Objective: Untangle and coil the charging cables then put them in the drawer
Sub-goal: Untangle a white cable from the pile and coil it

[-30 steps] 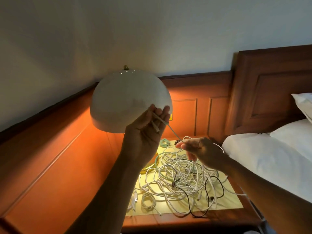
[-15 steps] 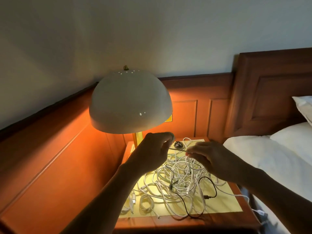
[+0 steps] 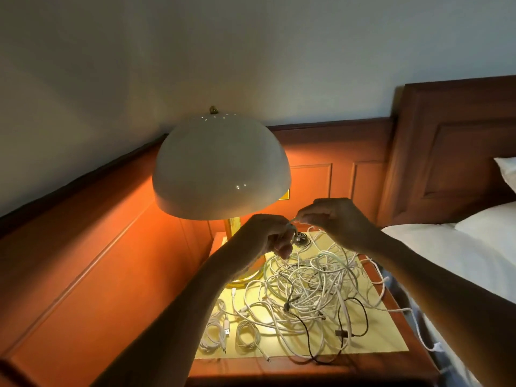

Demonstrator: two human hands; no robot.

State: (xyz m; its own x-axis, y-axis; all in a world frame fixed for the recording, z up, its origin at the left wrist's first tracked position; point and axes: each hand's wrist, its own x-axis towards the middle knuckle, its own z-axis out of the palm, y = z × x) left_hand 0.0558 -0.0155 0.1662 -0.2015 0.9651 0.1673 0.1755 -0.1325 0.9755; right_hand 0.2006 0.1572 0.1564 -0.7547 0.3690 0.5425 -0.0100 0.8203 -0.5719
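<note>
At the front edge of the wooden nightstand (image 3: 279, 370), a pale yellow mat (image 3: 391, 339) covers the top. On its near-left corner sits one coiled white cable (image 3: 215, 335), with a second coil (image 3: 247, 335) just beside it, both tidy and apart from the mess.

Right of those, a black cable (image 3: 341, 333) loops across the mat and threads into the big tangle of white cables (image 3: 312, 286), which fills the middle and spills toward the bed side, one line hanging over the right edge.

Above the back of that heap, the two hands are up and close together, almost touching. The left hand (image 3: 275, 238) has its fingers curled round a white strand (image 3: 292, 223), and the right hand (image 3: 332, 216) pinches the same strand just beside it, fingertips facing the left. The strand drops from the left hand down into the pile.

Behind the hands, the lit lamp's white dome shade (image 3: 220, 169) glows over its brass stem (image 3: 233, 227). Orange wood panelling (image 3: 340, 177) runs along the wall behind it. To the right lie the white bed (image 3: 446, 247) and a pillow (image 3: 491, 219), with the dark headboard (image 3: 458, 152) furthest back.
</note>
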